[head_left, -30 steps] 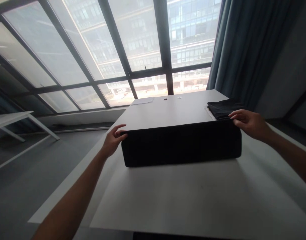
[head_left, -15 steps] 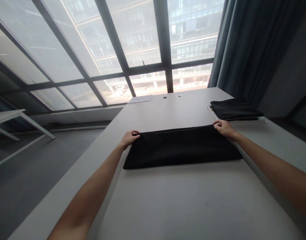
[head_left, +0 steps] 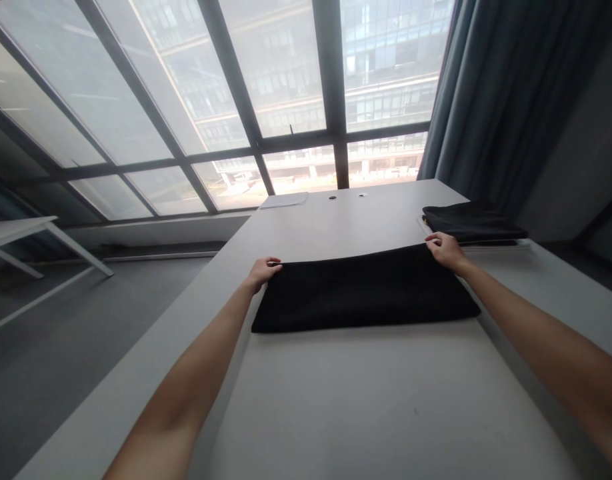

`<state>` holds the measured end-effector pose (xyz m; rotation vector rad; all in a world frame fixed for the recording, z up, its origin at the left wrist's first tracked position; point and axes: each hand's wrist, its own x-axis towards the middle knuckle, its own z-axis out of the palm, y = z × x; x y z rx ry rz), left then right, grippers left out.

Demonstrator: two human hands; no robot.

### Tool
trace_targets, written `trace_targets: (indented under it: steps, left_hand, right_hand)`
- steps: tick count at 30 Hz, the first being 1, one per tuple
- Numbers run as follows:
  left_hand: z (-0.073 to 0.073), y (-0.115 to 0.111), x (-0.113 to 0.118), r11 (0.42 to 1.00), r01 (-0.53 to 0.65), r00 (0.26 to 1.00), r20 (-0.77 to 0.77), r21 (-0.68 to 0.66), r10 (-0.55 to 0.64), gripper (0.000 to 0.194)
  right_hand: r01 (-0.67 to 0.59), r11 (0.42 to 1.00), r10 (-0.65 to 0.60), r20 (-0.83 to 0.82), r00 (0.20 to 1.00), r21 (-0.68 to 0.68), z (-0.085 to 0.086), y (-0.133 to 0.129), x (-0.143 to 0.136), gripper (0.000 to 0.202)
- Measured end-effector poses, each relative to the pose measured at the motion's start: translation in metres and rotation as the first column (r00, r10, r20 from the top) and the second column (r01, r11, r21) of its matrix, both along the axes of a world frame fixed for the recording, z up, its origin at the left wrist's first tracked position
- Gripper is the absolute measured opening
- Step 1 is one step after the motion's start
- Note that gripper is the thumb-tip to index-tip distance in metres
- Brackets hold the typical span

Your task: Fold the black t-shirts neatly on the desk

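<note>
From my remote view through the head camera, my landmark is the white table (head_left: pixel 356 387), and a black cloth (head_left: pixel 366 293) lies crosswise near its middle, its long near edge resting on the table and its far edge seemingly lifted a little. To handle it well, I judge that both hands should pull outward with equal, gentle tension, so the far edge runs straight and the layers beneath do not shift; that edge sags slightly and rises toward the right, so matching the hands' heights would level it. My left hand (head_left: pixel 266 272) pinches the far left corner between thumb and fingers, and my right hand (head_left: pixel 446 252) pinches the far right corner the same way. The cloth spans the space between the two sets of fingertips and spreads from them toward me. Toward the table's far right, just beyond my right hand, sits a dark folded stack (head_left: pixel 476 223); paper (head_left: pixel 285 200) lies at the table's far left corner.
</note>
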<state>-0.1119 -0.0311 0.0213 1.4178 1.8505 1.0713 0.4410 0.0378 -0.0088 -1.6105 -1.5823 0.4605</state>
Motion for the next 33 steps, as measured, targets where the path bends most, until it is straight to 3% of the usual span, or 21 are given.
trace_targets:
  steps: [7, 11, 14, 16, 17, 19, 22, 25, 28, 33]
  left_hand:
    - [-0.008, 0.006, 0.003, 0.998, -0.062, 0.983, -0.175, 0.001, 0.061, 0.037]
    - [-0.002, -0.002, 0.023, 0.992, -0.114, 0.937, -0.326, 0.054, 0.126, 0.047]
    - [0.001, -0.021, 0.076, 0.989, -0.006, 0.846, -0.526, 0.148, 0.084, 0.053]
    - [-0.003, -0.039, 0.127, 0.958, 0.251, 0.728, -0.679, 0.136, -0.094, 0.048]
    - [-0.008, -0.049, 0.153, 0.93, 0.35, 0.674, -0.719, 0.11, -0.168, 0.048]
    - [-0.02, -0.066, 0.197, 0.899, 0.437, 0.594, -0.759, 0.023, -0.269, 0.051]
    - [-0.039, -0.084, 0.231, 0.888, 0.457, 0.522, -0.79, -0.06, -0.322, 0.055]
    - [-0.047, -0.09, 0.235, 0.891, 0.448, 0.487, -0.816, -0.071, -0.31, 0.056]
    - [-0.045, -0.09, 0.232, 0.899, 0.43, 0.481, -0.823, -0.078, -0.301, 0.057]
    - [-0.043, -0.088, 0.231, 0.901, 0.428, 0.496, -0.814, -0.072, -0.301, 0.057]
  right_hand:
    - [0.065, 0.996, -0.054, 0.168, 0.984, -0.059, -0.013, 0.002, -0.002, 0.027]
    - [0.112, 0.993, -0.098, 0.342, 0.935, -0.021, -0.003, -0.012, -0.018, 0.035]
    - [0.074, 0.992, -0.116, 0.538, 0.835, 0.099, 0.011, -0.041, -0.061, 0.043]
    - [-0.055, 0.988, -0.039, 0.569, 0.821, 0.146, 0.014, -0.067, -0.102, 0.045]
    - [-0.135, 0.982, 0.031, 0.583, 0.812, 0.135, 0.011, -0.081, -0.122, 0.046]
    - [-0.233, 0.97, 0.146, 0.603, 0.785, 0.069, 0.0, -0.106, -0.156, 0.05]
    - [-0.293, 0.955, 0.253, 0.623, 0.74, -0.04, -0.021, -0.13, -0.183, 0.054]
    - [-0.286, 0.953, 0.286, 0.609, 0.74, -0.099, -0.028, -0.133, -0.187, 0.055]
    - [-0.255, 0.958, 0.282, 0.581, 0.764, -0.13, -0.019, -0.125, -0.175, 0.056]
    - [-0.078, 0.996, 0.087, 0.656, 0.75, -0.044, -0.013, -0.109, -0.117, 0.06]
